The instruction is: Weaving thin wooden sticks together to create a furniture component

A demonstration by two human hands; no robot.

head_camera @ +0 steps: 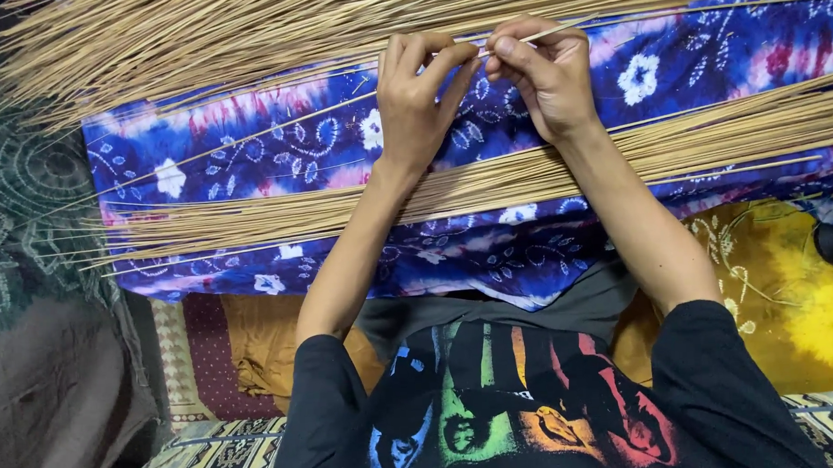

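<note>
— Pinching one thin pale straw-coloured stick (520, 40) between thumb and fingertips of the right hand (542, 77), grip clenched on it, up near the top middle of the view.

— And the left hand (418, 100)?

— Curled just beside the right, fingertips closed on the same thin stick; grasping, not released.

— Lying where, that stick?

— Slanting low across the blue, white and pink tie-dyed cloth (275, 142), running left and down from the fingers.

— Anything around?

— Heaped above the hands, a big loose pile of similar pale sticks (197, 39). Stretched under both forearms, a second flat bundle of the same sticks (277, 216), crossing the cloth from left to right. Lower right, a yellow patterned fabric (807, 303). Nearest the camera, a black shirt with a rainbow-striped print (496, 406).
</note>
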